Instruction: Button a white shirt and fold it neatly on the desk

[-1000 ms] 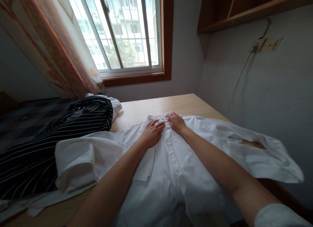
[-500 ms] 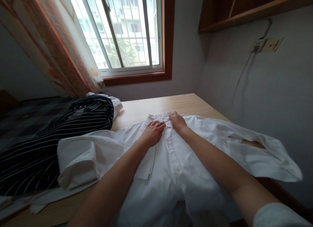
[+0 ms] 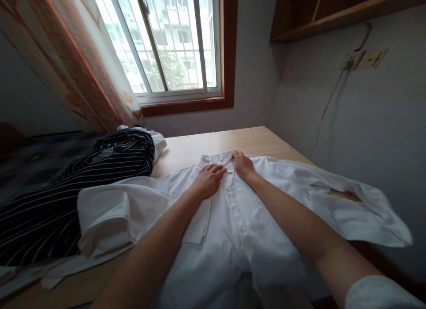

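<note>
A white button-up shirt (image 3: 219, 224) lies front up across the wooden table, its sleeves spread to both sides and its hem hanging over the near edge. My left hand (image 3: 209, 179) rests on the shirt's upper front, just below the collar, with fingers stretched out flat. On the other side of the button line, my right hand (image 3: 243, 165) has its fingers closed on the edge of the shirt collar (image 3: 215, 158). The fingertips of my right hand are partly hidden. A chest pocket (image 3: 199, 222) shows beside my left forearm.
Black-and-white striped clothing (image 3: 123, 156) is heaped at the left, with white cloth (image 3: 159, 142) behind it. The wooden table (image 3: 213, 142) reaches toward the window (image 3: 173, 47). A cord (image 3: 324, 109) hangs from a wall socket (image 3: 353, 60) on the right, below a shelf (image 3: 333, 23).
My right hand has shifted very slightly at the collar. My left hand stays in nearly the same place, and the shirt lies as before.
</note>
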A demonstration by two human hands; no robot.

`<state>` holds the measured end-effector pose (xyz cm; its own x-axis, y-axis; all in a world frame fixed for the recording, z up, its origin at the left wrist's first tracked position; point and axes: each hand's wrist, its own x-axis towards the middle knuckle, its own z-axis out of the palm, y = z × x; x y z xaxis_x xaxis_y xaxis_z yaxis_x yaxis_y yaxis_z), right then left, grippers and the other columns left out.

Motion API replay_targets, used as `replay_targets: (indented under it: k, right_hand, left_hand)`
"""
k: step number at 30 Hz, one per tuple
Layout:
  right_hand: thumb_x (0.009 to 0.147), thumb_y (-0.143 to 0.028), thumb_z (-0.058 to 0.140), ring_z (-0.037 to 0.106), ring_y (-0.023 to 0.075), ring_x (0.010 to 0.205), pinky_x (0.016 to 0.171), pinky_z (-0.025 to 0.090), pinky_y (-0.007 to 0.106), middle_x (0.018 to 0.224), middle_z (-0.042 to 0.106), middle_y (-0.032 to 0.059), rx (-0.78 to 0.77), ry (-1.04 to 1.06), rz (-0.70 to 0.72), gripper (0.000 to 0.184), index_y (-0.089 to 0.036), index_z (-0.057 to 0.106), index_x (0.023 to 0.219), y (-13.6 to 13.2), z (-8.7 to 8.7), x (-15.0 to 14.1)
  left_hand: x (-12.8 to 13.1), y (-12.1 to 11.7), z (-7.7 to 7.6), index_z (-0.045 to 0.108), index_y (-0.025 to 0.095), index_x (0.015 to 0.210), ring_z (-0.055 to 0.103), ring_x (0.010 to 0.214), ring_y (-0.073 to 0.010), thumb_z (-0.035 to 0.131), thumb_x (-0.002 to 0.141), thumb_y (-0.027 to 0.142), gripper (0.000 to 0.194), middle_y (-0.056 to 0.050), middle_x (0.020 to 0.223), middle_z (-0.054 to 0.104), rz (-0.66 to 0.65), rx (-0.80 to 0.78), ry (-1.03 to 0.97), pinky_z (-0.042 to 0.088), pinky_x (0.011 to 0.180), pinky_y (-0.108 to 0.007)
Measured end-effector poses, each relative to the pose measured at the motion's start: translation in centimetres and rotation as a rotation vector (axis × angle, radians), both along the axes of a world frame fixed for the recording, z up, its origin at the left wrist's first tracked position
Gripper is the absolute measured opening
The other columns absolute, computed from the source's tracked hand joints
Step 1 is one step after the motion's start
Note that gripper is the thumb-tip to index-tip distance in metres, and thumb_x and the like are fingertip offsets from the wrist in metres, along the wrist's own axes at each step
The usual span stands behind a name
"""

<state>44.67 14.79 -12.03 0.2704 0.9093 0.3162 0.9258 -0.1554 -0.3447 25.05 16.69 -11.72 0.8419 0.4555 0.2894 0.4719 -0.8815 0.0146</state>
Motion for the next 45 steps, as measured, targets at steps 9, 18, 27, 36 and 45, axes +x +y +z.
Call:
replay_targets:
  k: [9,18,27,36,45]
  right_hand:
    - [0.096,-0.024,0.045,0.062,0.0201,0.094,0.073,0.044,0.027,0.109,0.065,0.0072,0.013,0.049,-0.013,0.019,-0.022,0.061,0.106,-0.1,-0.1,0.4]
    - [0.094,-0.04,0.054,0.064,0.0206,0.093,0.071,0.045,0.027,0.115,0.062,0.0074,-0.046,-0.029,0.025,0.024,-0.023,0.063,0.109,-0.3,0.2,0.1]
    - [0.095,-0.035,0.052,0.064,0.02,0.087,0.07,0.044,0.027,0.11,0.063,0.0099,-0.04,-0.028,-0.019,0.019,-0.022,0.061,0.106,-0.3,0.2,-0.4]
    - [0.088,-0.014,0.054,0.063,0.0163,0.083,0.073,0.044,0.024,0.095,0.07,0.0061,0.071,0.197,0.058,0.029,-0.014,0.056,0.117,-0.6,0.4,0.9]
    - [0.083,-0.029,0.067,0.058,0.0207,0.111,0.102,0.037,0.033,0.115,0.07,0.0073,-0.068,0.019,0.25,0.024,-0.021,0.073,0.105,-2.4,1.1,0.7]
  left_hand:
    - [0.0,0.0,-0.2,0.056,0.02,0.136,0.043,0.134,-0.0264,0.045,0.09,0.018,0.047,-0.006,0.147,0.05,0.007,-0.027,-0.013,0.033,0.115,-0.046]
    - [0.0,0.0,-0.2,0.057,0.02,0.133,0.041,0.137,-0.0259,0.044,0.09,0.017,0.045,-0.006,0.148,0.049,-0.015,-0.011,-0.036,0.032,0.116,-0.048]
    - [0.1,-0.2,0.1,0.052,0.022,0.139,0.045,0.133,-0.0244,0.042,0.092,0.02,0.049,-0.005,0.143,0.054,-0.001,-0.049,-0.023,0.032,0.115,-0.046]
    - [-0.1,0.2,-0.2,0.054,0.024,0.137,0.043,0.135,-0.0238,0.042,0.092,0.019,0.048,-0.003,0.147,0.051,-0.013,-0.087,-0.043,0.032,0.116,-0.046]
    - [-1.5,0.9,-0.1,0.052,0.016,0.138,0.043,0.137,-0.0252,0.044,0.093,0.031,0.048,-0.011,0.144,0.052,0.14,-0.096,-0.091,0.033,0.116,-0.045]
